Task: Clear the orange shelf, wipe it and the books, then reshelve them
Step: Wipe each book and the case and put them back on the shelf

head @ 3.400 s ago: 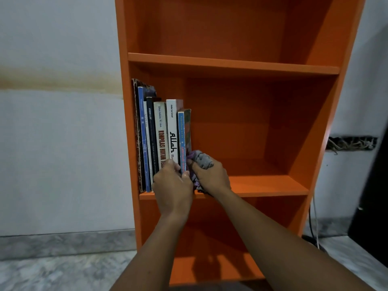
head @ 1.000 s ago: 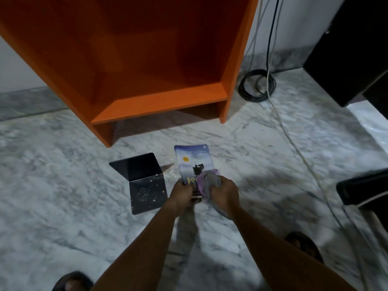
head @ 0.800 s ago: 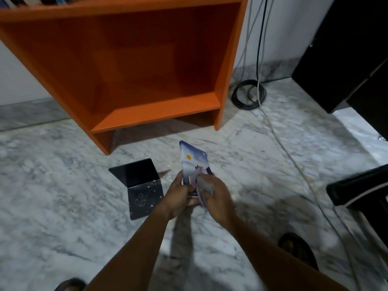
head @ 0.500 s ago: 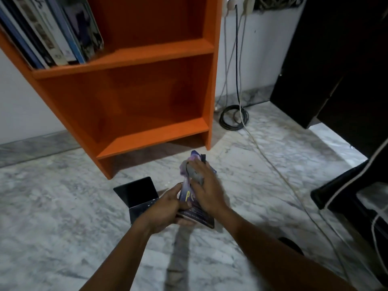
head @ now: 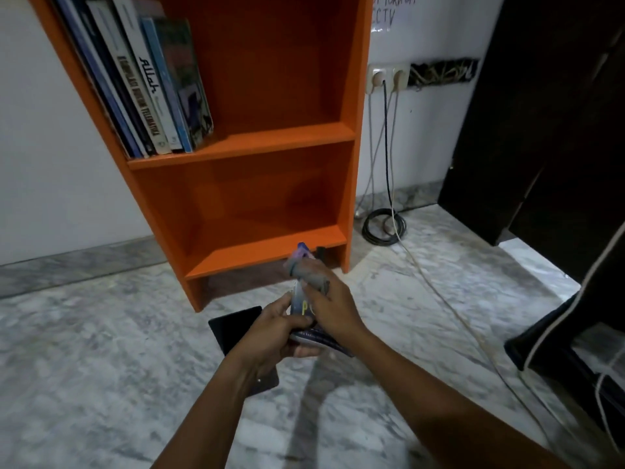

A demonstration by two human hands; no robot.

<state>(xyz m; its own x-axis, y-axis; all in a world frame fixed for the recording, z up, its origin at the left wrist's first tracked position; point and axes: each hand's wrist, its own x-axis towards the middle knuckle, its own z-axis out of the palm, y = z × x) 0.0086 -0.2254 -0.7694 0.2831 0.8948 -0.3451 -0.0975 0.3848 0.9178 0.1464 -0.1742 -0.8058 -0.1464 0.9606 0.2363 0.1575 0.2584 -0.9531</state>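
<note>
Left hand grips book at its lower edge; right hand holds cloth against the cover. Risk: wiping pressure may lever the book from that grip.

You've got two wall sockets w/ cables plugged in, a black cable coil on the marble floor below them, dark cabinet at far right.

- Books stand at the left end of the shelf.
- A lone book lies on the floor before the shelf.
- Coiled cable lies right of it.
</note>
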